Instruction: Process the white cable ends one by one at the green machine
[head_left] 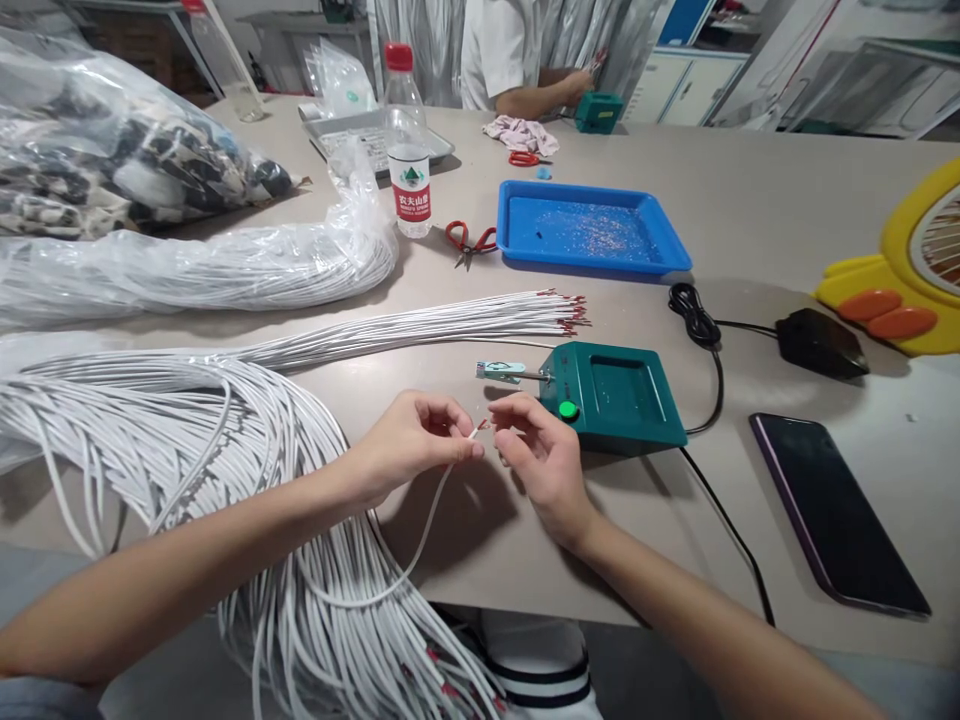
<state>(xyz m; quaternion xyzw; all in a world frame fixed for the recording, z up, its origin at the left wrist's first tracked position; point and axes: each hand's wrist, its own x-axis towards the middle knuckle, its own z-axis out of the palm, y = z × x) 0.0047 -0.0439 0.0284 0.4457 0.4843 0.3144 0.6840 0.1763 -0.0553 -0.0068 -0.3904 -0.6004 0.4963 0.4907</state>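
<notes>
The white wire (429, 525) loops up from the loose heap (225, 460) at the front edge of the table (660, 540); a snag there could yank it free. The left hand (409, 440) pinches below its tip and the right hand (536, 455) nips the tip, beside the green box (611, 395).

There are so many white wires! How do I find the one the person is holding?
Start at the green box near the middle of the table. Beside it, the left hand and right hand pinch the tip of one white wire. Unlike the heap of wires on the left, it loops alone over bare table.
</notes>
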